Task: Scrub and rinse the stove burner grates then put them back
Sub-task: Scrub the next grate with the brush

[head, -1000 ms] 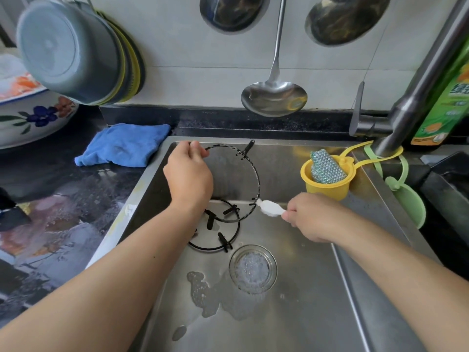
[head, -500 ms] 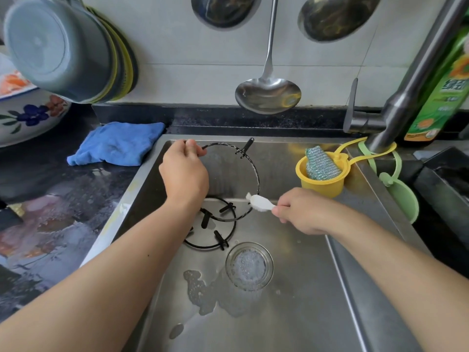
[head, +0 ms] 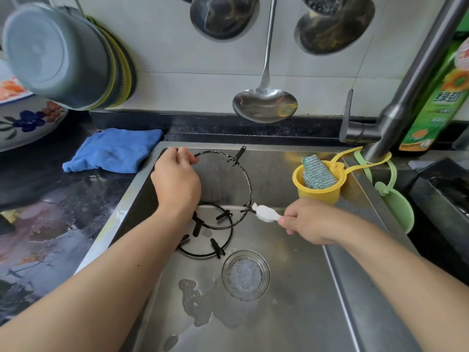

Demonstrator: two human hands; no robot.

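Note:
A large black ring-shaped burner grate (head: 247, 179) stands upright in the steel sink (head: 291, 288). My left hand (head: 175, 181) grips its top left rim. A smaller black grate (head: 210, 240) lies flat on the sink floor below it. My right hand (head: 309, 222) pinches a foamy white brush (head: 265, 213), whose head touches the lower right rim of the upright grate.
The drain strainer (head: 245, 275) sits in front of the grates beside a soapy puddle. A yellow cup with a scouring pad (head: 317, 179) hangs by the faucet (head: 396, 102). A blue cloth (head: 114, 151) lies on the dark counter. A ladle (head: 264, 102) hangs on the wall.
The brush head has slid slightly along the lower right rim of the upright grate. My left hand keeps its grip on the top rim. The camera view has shifted a little.

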